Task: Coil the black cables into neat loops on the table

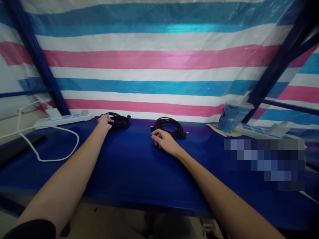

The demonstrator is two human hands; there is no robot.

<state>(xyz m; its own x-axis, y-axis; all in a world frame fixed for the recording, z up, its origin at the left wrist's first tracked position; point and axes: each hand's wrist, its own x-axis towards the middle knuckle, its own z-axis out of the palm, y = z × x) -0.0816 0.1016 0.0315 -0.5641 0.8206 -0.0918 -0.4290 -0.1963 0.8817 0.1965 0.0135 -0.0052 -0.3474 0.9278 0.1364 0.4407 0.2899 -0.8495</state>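
Two coiled black cables lie on the blue tabletop. At the left coil (119,121), a connector sticks out on its right side. My left hand (104,121) is closed on that coil's left edge, fingers over the loops and thumb on the near side. The right coil (168,125) has light metal plug ends at its left and lower right. Just in front of it hovers my right hand (163,141), loosely curled, its fingers apart with nothing visible in them. Part of each coil is hidden by the hand nearest it.
At the left are a white power strip (67,119) with a plug, a looping white cord (58,160) and a flat black object (21,147). A blue patterned cup (231,116) and another power strip (264,130) stand right. Behind hangs a striped sheet (154,74) between blue posts.
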